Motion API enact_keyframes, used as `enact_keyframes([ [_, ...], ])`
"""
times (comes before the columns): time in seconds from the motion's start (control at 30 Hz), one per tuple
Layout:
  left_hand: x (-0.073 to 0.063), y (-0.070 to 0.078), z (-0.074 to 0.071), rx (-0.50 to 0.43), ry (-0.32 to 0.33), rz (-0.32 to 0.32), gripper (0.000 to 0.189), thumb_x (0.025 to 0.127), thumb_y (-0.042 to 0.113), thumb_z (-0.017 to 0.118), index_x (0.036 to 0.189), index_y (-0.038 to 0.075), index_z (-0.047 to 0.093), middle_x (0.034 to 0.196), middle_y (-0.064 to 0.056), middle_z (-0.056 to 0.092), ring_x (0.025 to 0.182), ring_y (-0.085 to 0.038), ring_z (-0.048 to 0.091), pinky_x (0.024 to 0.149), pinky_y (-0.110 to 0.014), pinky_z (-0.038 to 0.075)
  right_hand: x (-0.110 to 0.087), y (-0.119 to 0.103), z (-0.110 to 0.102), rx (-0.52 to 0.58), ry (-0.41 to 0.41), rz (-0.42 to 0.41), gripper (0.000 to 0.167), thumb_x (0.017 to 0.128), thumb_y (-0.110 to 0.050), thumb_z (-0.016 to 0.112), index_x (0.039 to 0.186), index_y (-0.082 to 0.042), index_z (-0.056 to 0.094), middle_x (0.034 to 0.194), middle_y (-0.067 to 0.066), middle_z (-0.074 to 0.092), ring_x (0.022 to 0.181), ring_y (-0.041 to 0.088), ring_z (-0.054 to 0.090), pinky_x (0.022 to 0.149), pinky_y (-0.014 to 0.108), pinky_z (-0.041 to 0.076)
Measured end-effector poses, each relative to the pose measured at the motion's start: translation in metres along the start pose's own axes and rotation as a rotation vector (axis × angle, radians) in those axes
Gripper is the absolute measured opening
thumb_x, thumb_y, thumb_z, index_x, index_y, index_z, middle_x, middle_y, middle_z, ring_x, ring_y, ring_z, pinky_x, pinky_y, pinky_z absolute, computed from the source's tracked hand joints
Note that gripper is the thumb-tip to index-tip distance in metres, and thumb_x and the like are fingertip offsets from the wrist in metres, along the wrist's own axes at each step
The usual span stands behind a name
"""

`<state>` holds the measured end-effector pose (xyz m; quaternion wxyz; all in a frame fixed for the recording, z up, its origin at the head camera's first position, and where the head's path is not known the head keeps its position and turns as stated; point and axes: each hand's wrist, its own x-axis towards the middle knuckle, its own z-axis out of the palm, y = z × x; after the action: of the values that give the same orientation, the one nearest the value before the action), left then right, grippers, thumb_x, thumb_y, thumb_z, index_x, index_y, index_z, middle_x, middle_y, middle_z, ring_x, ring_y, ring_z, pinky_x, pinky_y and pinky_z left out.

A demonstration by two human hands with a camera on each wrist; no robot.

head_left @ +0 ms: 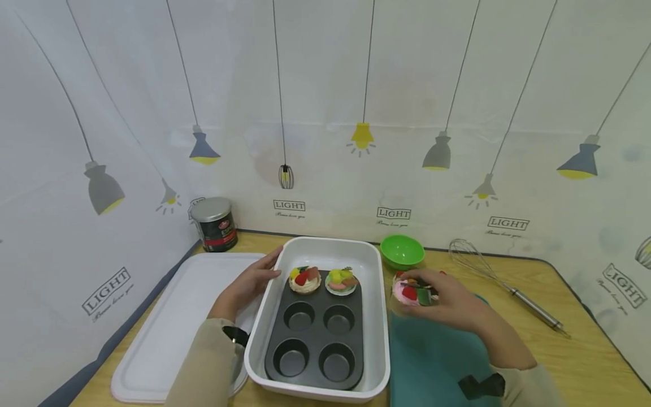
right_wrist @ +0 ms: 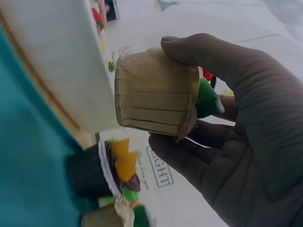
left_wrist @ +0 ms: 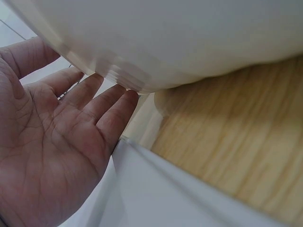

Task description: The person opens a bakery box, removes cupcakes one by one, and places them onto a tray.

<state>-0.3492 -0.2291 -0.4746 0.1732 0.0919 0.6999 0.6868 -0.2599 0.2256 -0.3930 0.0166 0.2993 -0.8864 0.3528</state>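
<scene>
In the head view, my right hand (head_left: 455, 302) pinches a toy cupcake (head_left: 405, 292) with pink icing and red fruit, just right of a white plastic tub (head_left: 385, 339). Its tan paper cup (right_wrist: 156, 92) shows between thumb and fingers in the right wrist view. My left hand (head_left: 250, 282) touches the tub's left side; the left wrist view shows its fingers (left_wrist: 111, 101) fairly straight against the wall. A dark muffin tin (head_left: 315, 339) lies inside the tub. Two fruit-topped cupcakes, one cream (head_left: 306, 281) and one yellow-topped (head_left: 342, 281), sit in its two far cups.
A teal mat (head_left: 432, 356) lies right of the tub, and a white lid (head_left: 173, 316) lies left. Two more cupcakes, one dark-cupped (right_wrist: 87, 172), stand below my right hand. Behind are a green bowl (head_left: 402, 252), a whisk (head_left: 529, 302) and a dark can (head_left: 216, 229).
</scene>
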Motion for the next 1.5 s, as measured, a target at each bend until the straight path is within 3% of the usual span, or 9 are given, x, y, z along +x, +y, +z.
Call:
enact_keyframes([
  [0.43, -0.001, 0.0, -0.006, 0.015, 0.02, -0.017, 0.07, 0.099, 0.018, 0.056, 0.16, 0.032, 0.026, 0.168, 0.004, 0.016, 0.154, -0.024, 0.009, 0.119, -0.057, 0.014, -0.001, 0.023, 0.002, -0.037, -0.038, 0.017, 0.052, 0.084, -0.045, 0.08, 0.126, -0.02, 0.064, 0.109, -0.008, 0.066, 0.094, 0.014, 0.061, 0.075, 0.031, 0.054],
  [0.83, -0.004, -0.006, -0.002, 0.006, 0.014, -0.012, 0.07, 0.1, 0.016, 0.054, 0.162, 0.029, 0.023, 0.168, 0.002, 0.012, 0.154, -0.025, 0.008, 0.119, -0.057, 0.016, -0.006, 0.038, 0.009, -0.063, -0.098, 0.097, 0.059, 0.084, -0.051, 0.078, 0.13, -0.02, 0.061, 0.112, -0.007, 0.065, 0.097, 0.014, 0.06, 0.079, 0.035, 0.052],
  [1.1, -0.003, -0.005, -0.002, 0.013, 0.004, -0.005, 0.07, 0.1, 0.015, 0.053, 0.162, 0.028, 0.023, 0.168, 0.001, 0.012, 0.154, -0.026, 0.008, 0.119, -0.057, 0.014, -0.007, 0.04, 0.01, -0.047, -0.117, 0.091, 0.058, 0.084, -0.05, 0.078, 0.13, -0.018, 0.061, 0.114, -0.006, 0.065, 0.098, 0.014, 0.06, 0.077, 0.032, 0.052],
  [1.5, 0.0, -0.001, -0.001, 0.019, 0.014, -0.004, 0.069, 0.1, 0.017, 0.055, 0.161, 0.031, 0.026, 0.167, 0.003, 0.017, 0.154, -0.025, 0.012, 0.119, -0.056, 0.016, -0.006, 0.038, 0.01, -0.029, -0.159, 0.072, 0.054, 0.083, -0.046, 0.08, 0.125, -0.016, 0.064, 0.121, -0.004, 0.067, 0.115, 0.023, 0.061, 0.095, 0.051, 0.05],
])
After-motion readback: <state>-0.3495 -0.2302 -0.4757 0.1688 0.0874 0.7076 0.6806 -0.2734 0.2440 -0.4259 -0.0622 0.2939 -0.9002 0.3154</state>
